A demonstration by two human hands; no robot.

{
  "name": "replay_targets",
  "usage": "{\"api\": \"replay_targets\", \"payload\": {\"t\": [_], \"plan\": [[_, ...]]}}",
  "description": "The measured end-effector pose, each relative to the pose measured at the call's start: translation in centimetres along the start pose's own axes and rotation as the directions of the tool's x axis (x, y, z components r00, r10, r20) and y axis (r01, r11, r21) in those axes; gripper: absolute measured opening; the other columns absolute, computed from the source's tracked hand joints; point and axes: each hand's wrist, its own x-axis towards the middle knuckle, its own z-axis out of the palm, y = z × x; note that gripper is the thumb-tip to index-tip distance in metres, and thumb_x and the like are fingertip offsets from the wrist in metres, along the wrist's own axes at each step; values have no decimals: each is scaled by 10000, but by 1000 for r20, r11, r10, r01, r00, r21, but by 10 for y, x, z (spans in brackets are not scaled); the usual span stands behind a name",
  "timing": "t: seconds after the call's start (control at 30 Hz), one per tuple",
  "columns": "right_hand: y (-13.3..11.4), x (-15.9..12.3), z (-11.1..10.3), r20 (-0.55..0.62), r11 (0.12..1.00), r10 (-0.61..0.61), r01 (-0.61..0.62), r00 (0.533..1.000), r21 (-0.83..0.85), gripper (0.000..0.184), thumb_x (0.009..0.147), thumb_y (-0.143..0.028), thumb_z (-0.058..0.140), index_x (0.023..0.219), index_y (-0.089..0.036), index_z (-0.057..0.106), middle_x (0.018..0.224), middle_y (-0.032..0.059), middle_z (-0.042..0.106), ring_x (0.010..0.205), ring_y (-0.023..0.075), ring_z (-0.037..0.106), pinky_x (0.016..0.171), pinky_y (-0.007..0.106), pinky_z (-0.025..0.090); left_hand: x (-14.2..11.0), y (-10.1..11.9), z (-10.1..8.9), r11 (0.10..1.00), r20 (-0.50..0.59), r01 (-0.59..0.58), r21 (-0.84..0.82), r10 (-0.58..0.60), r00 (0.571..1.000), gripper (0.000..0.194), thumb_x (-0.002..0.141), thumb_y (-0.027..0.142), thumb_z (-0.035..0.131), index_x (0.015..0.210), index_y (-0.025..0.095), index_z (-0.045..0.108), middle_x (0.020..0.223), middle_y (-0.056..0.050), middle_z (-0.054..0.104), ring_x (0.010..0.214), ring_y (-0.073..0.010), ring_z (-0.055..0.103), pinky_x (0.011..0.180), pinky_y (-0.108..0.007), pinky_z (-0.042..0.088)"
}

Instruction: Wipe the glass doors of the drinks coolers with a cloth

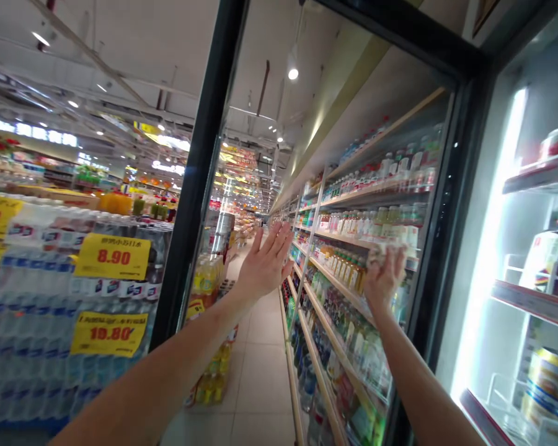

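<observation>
A glass fridge door [199, 167] with a black frame stands swung open in front of me. My left hand [265, 263] lies flat against the glass, fingers stretched and spread, holding nothing. My right hand [382, 282] is raised to the glass further right. Its fingers are closed on a pale crumpled cloth [387, 251], which presses on the pane. Both forearms reach up from the bottom of the view. Through the glass I see a long aisle of drink shelves [348, 241].
The lit fridge interior [534, 297] is at the right, with bottles and cans on its wire shelves. Stacked packs of bottled water with yellow price tags [114, 255] stand at the left. A tiled aisle floor [260, 371] runs ahead past a display of yellow bottles [211, 275].
</observation>
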Motion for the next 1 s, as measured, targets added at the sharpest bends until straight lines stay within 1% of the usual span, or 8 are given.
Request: {"api": "replay_targets", "payload": {"t": [0.1, 0.2, 0.33, 0.47, 0.6, 0.7, 0.83, 1.0], "plan": [[-1, 4, 4, -87, 988, 157, -157, 984, 6, 523, 815, -240, 342, 1320, -104, 373, 1442, 188, 244, 1343, 301, 212, 1044, 567, 228, -1, 0, 1, 1000, -4, -1, 5, 1, 1000, 607, 883, 401, 341, 1401, 137, 168, 1472, -82, 164, 1372, -224, 78, 1114, -474, 90], [-52, -24, 12, 85, 982, -176, 170, 981, 80, 528, 821, -246, 376, 1339, -154, 345, 1457, 146, 233, 1359, 281, 173, 1057, 548, 221, -1, -1, 0, 1000, -1, -5, 7, 5, 1000, 596, 891, 401, 325, 1400, 131, 173, 1474, -80, 157, 1371, -222, 84, 1113, -468, 100], [-80, -47, 12, 258, 832, -555, 517, 791, 203, 526, 796, -255, 451, 1317, -250, 377, 1436, 73, 307, 1356, 264, 195, 1063, 528, 227, -1, -3, 0, 1000, 2, -15, 7, 15, 1000, 579, 893, 392, 329, 1394, 133, 198, 1468, -85, 181, 1369, -225, 90, 1112, -465, 111], [-22, -14, 5, 79, 979, -204, 201, 976, 48, 516, 807, -264, 409, 1318, -192, 390, 1439, 120, 288, 1341, 275, 227, 1055, 537, 227, -2, -3, 1, 999, -13, -27, 21, 27, 1000, 561, 891, 380, 341, 1386, 141, 229, 1464, -83, 199, 1369, -226, 92, 1112, -464, 124], [-15, 3, 8, -56, 993, 118, -116, 991, 31, 531, 820, -254, 361, 1333, -119, 360, 1448, 175, 240, 1343, 293, 212, 1050, 549, 228, -2, -1, 2, 999, -30, -23, 38, 24, 999, 552, 892, 372, 345, 1379, 131, 248, 1464, -89, 198, 1367, -230, 95, 1111, -454, 139], [-63, -24, 15, 79, 978, -190, 182, 979, 102, 536, 823, -251, 390, 1351, -182, 330, 1462, 136, 226, 1353, 284, 192, 1046, 558, 229, -2, 0, 2, 999, -42, -15, 47, 17, 999, 535, 898, 369, 336, 1372, 133, 266, 1459, -85, 214, 1364, -230, 124, 1107, -451, 155], [-80, -48, 14, 182, 823, -563, 528, 806, 208, 544, 799, -236, 458, 1334, -234, 357, 1439, 93, 298, 1342, 271, 231, 1056, 529, 240, -3, 0, 3, 999, -62, -3, 42, 5, 998, 516, 897, 353, 347, 1360, 133, 292, 1450, -85, 242, 1360, -222, 150, 1103, -441, 176], [-4, -9, 6, -73, 999, 14, -12, 997, 30, 523, 815, -246, 380, 1328, -147, 377, 1432, 159, 287, 1330, 296, 250, 1031, 558, 256, -4, 0, 6, 999, -108, -10, 53, 16, 994, 482, 897, 327, 358, 1339, 138, 337, 1436, -79, 280, 1352, -221, 181, 1104, -436, 181]]}}
